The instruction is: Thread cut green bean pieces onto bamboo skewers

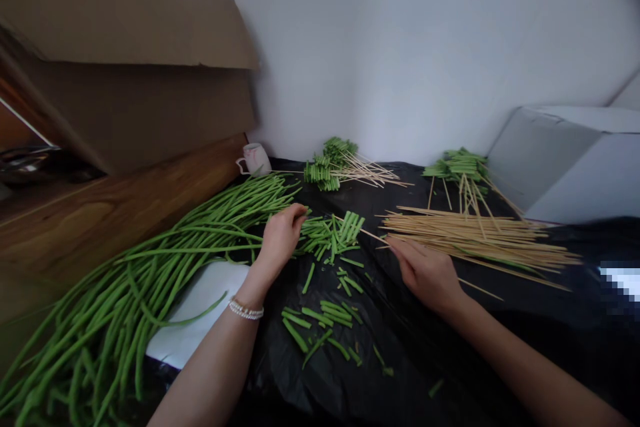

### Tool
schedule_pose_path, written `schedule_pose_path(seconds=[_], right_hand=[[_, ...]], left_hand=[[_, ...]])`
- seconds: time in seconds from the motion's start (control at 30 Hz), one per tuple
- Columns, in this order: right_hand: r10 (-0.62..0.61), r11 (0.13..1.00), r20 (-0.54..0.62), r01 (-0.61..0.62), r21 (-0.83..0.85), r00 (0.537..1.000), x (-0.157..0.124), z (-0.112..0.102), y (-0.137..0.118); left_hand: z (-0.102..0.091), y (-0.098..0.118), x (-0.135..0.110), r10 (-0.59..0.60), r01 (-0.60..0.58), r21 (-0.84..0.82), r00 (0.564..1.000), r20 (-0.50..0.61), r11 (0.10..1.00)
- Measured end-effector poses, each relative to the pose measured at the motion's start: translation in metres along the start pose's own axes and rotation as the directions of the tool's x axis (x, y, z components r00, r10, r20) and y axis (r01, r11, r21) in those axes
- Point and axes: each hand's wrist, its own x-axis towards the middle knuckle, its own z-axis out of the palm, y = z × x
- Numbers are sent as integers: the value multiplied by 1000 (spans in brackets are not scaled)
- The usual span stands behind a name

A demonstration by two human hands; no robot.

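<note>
My right hand (425,273) pinches the bare end of a wooden skewer (371,235). Several short cut bean pieces (351,228) sit side by side on the skewer's far part. My left hand (283,237), with a beaded bracelet on the wrist, has its fingers pinched together at the left edge of a pile of cut bean pieces (320,235). A bit of green shows at those fingertips, apparently a bean piece, partly hidden by the fingers. More loose cut pieces (335,313) lie on the black plastic sheet (395,360) between my arms.
Uncut long beans (200,233) spread along the left, partly over a white sheet (200,307). Loaded bean skewers (330,163) lie by the wall, with others (457,167) at back right. Bare skewers (475,237), a mug (255,159), a cardboard box (150,27) and a white box (565,160) stand around.
</note>
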Motion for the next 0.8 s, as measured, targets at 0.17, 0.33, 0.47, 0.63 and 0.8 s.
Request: schedule_pose_path(seconds=[0.17,0.33,0.47,0.63,0.8], right_hand=[[-8,1000,-9,8,1,1000,-1,1,0],[-14,1000,0,14,16,1000,-2,1,-1],[-33,999,15,33,-6,999,-2,1,-1],[-33,999,46,33,-6,998,-3,1,0],[-54,998,45,54,-12,998,-2,1,0]], left_hand=[[11,9,0,-186,315,-717,949,256,622],[14,19,-6,-180,486,-822,874,451,298],[13,23,-8,-131,524,-818,852,507,236],[15,23,-8,-125,534,-814,845,520,228],[17,21,-7,-129,538,-816,843,522,211]])
